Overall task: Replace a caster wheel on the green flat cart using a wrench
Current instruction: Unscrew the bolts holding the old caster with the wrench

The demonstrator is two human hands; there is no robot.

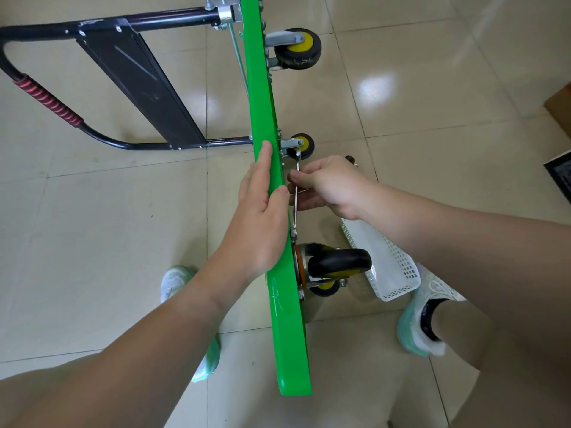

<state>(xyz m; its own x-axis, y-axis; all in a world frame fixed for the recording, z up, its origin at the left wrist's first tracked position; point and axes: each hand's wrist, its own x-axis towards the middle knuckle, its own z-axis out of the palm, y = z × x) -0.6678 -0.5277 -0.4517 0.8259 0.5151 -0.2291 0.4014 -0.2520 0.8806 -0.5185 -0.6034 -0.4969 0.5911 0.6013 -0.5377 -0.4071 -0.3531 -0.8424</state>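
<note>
— Glossy beige tiles (108,227) are catching the light. What's crowding the green flat cart (262,103)?
— It's standing on edge, with its black tubular handle (173,20) sticking out leftward. A white perforated plastic basket (386,261) is lying just beyond the near caster (340,262), and a forearm is hiding its contents.
— And the hands?
— The left hand (262,211) is pressing flat on the deck, fingers straight. The right hand (330,186) is gripping a slim metal wrench (296,193) lying along the underside.

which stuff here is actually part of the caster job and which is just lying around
In use: green cart, wrench, near caster, left hand steadying the cart, right hand gripping the wrench.
Lying about: white basket, cardboard box at the right edge.
</note>
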